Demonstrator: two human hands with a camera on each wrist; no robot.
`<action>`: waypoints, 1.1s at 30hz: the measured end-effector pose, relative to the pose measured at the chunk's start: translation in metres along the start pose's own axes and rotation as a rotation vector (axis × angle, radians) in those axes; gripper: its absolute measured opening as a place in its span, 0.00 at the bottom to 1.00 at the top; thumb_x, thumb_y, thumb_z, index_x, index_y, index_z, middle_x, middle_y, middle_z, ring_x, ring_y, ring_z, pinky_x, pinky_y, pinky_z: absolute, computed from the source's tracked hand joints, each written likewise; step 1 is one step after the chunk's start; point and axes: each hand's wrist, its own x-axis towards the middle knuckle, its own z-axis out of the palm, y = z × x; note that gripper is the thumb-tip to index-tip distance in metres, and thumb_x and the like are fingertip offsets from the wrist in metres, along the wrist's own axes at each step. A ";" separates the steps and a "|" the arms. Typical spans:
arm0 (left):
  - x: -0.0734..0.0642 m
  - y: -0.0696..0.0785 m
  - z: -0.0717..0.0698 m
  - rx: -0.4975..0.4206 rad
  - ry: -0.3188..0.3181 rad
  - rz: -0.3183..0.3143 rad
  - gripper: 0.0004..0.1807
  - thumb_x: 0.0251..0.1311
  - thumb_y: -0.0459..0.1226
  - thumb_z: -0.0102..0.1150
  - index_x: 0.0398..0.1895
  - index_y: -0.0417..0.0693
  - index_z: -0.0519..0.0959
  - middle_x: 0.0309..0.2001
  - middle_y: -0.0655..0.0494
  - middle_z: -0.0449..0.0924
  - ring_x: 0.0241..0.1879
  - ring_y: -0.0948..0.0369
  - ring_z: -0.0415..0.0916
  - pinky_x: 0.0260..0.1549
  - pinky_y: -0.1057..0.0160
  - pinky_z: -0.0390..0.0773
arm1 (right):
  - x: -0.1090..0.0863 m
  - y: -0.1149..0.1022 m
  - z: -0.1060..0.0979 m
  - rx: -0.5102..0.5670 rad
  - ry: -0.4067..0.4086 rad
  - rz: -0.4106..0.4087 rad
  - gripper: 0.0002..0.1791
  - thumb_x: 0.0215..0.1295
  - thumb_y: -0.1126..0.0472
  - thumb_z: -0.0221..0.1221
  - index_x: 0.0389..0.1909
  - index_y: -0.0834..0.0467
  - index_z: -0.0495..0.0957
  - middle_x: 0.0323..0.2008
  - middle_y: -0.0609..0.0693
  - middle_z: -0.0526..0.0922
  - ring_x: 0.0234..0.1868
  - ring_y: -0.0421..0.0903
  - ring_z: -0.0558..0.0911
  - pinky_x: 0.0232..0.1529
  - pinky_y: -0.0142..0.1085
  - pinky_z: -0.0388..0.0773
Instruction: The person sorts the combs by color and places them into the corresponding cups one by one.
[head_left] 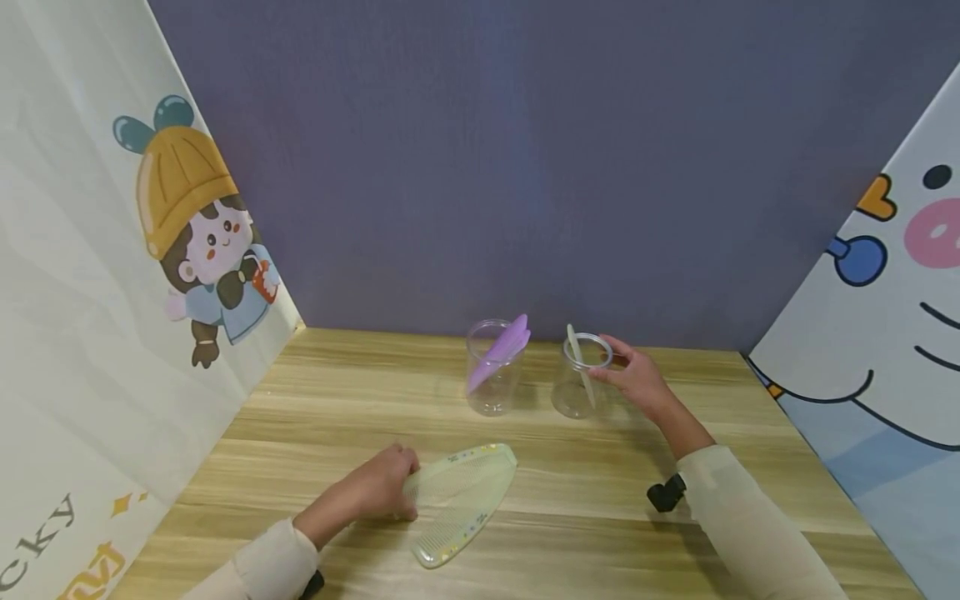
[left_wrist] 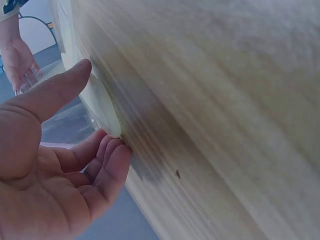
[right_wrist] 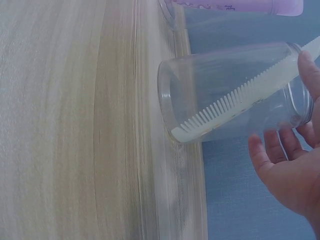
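Observation:
My right hand (head_left: 636, 379) holds a clear plastic cup (head_left: 573, 400) near its rim, thumb on one side and fingers on the other. Inside that cup leans a pale comb (right_wrist: 235, 102), teeth showing through the wall and one end out past the rim. On the wooden table, pale green combs (head_left: 491, 497) with small flower prints lie flat, teeth facing inward. At their left end is my left hand (head_left: 386, 483); in the left wrist view its thumb and fingers stand apart, fingertips (left_wrist: 119, 152) right at a comb's rounded edge.
Left of the held cup stands a second clear cup (head_left: 491, 404) with purple combs (head_left: 500, 354) leaning in it. A dark blue-grey wall (head_left: 480, 167) rises behind the table (head_left: 300, 417). Panels with cartoon prints flank both sides.

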 end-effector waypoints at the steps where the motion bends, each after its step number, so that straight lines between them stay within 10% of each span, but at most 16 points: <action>1: 0.000 0.000 0.000 0.005 0.000 -0.001 0.27 0.41 0.34 0.82 0.44 0.38 0.78 0.39 0.51 0.74 0.36 0.58 0.70 0.35 0.57 0.77 | 0.000 0.000 0.000 0.000 -0.001 -0.001 0.46 0.65 0.52 0.69 0.80 0.55 0.57 0.68 0.68 0.72 0.71 0.64 0.70 0.59 0.41 0.78; 33: 0.005 -0.001 -0.015 -0.019 -0.010 -0.084 0.26 0.44 0.30 0.76 0.47 0.35 0.75 0.34 0.51 0.76 0.31 0.56 0.71 0.30 0.58 0.76 | 0.002 0.003 0.000 -0.017 0.001 -0.004 0.46 0.66 0.53 0.69 0.80 0.54 0.57 0.69 0.66 0.71 0.71 0.64 0.70 0.61 0.47 0.78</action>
